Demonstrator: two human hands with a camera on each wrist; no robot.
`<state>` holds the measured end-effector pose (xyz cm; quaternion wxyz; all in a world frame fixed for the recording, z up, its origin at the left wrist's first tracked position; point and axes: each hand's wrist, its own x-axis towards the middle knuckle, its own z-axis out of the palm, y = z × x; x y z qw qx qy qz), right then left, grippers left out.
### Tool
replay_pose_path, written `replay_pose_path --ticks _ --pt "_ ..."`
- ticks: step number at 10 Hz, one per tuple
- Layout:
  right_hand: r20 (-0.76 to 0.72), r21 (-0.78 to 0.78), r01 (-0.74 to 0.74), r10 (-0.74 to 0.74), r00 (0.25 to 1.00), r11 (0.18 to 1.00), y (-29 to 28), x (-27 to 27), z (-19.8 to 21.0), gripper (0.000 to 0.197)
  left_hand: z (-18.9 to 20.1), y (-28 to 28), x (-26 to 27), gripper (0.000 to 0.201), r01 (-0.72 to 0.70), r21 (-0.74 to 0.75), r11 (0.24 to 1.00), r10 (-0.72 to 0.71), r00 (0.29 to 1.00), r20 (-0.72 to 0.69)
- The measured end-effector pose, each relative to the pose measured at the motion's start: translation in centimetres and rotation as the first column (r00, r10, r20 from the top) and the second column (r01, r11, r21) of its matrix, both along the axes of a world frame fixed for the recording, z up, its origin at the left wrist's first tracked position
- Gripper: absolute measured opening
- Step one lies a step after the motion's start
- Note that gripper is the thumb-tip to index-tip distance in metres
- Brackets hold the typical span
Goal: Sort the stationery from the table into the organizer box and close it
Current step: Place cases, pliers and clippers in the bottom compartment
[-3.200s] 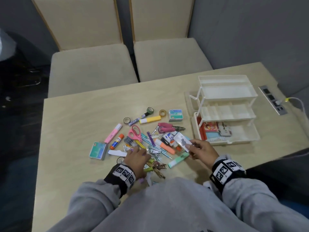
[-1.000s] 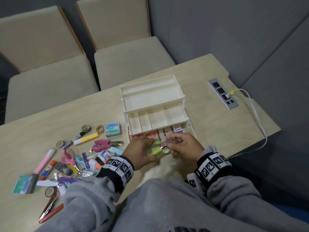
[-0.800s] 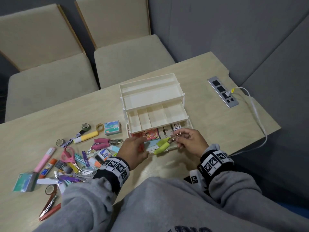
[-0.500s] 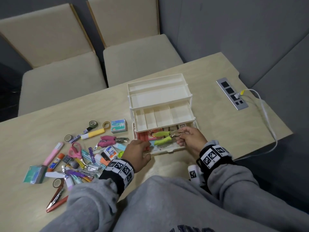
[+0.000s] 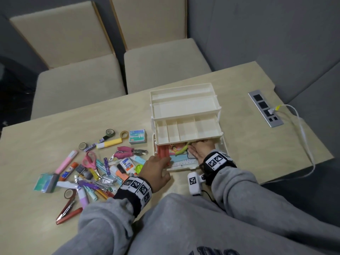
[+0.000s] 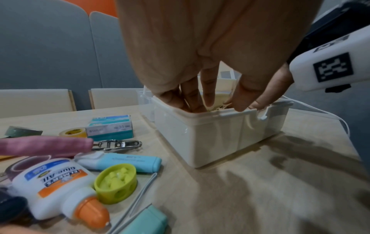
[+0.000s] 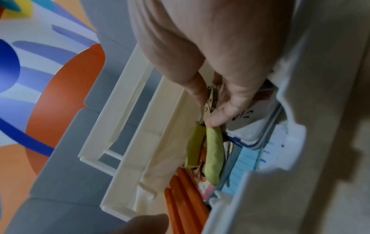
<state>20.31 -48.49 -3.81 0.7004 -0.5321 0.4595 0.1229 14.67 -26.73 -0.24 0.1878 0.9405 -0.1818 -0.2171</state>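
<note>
The cream organizer box (image 5: 184,105) stands open on the table, its two upper trays swung back and empty. My right hand (image 5: 199,147) reaches into the bottom compartment under the middle tray. It pinches the metal head of a green-handled punch (image 5: 181,150) (image 7: 214,152) between thumb and fingers (image 7: 208,114). The punch lies over cards and a ruler, next to orange sticks (image 7: 184,197). My left hand (image 5: 156,168) rests straight fingers (image 6: 192,101) on the box's front left rim (image 6: 210,131) and holds nothing.
Loose stationery (image 5: 95,168) is heaped left of the box: pink scissors (image 5: 90,160), a glue bottle (image 6: 56,186), a green sharpener (image 6: 116,183), a staples box (image 6: 109,126), a pink punch (image 5: 123,151), tape rolls. A socket strip (image 5: 265,109) with a white cable lies right.
The green punch went from both hands in front of the box into the bottom compartment, held by the right hand alone. The left hand let go and settled on the box's rim.
</note>
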Motion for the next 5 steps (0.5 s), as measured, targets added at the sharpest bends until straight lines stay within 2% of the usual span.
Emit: replay_pose_path --ticks 1,2,3,4,5 --pt "-0.023 -0.061 -0.099 0.097 0.995 0.993 0.7 0.2 0.5 0.014 -0.3 0.3 -0.2 0.056 0.011 -0.004 1.0 -0.011 1.0 0.007" --pt "-0.07 -0.09 -0.189 0.183 0.981 0.978 0.8 0.3 1.5 0.021 -0.2 0.4 -0.3 0.053 0.028 -0.017 0.999 -0.027 0.999 0.019" --pt "-0.021 -0.074 -0.195 0.194 0.981 0.978 1.7 0.5 1.9 0.018 -0.2 0.4 -0.5 0.051 0.056 -0.034 0.998 -0.055 0.998 0.022" --pt "0.004 -0.122 -0.189 0.191 0.982 0.974 1.6 0.4 0.5 0.026 -0.2 0.9 -0.8 0.048 0.094 -0.059 0.994 -0.093 0.995 0.024" --pt "-0.038 -0.188 -0.314 0.313 0.949 0.931 2.5 0.6 -0.6 0.032 0.3 2.1 -1.2 0.039 0.074 -0.169 0.983 -0.062 0.995 0.075"
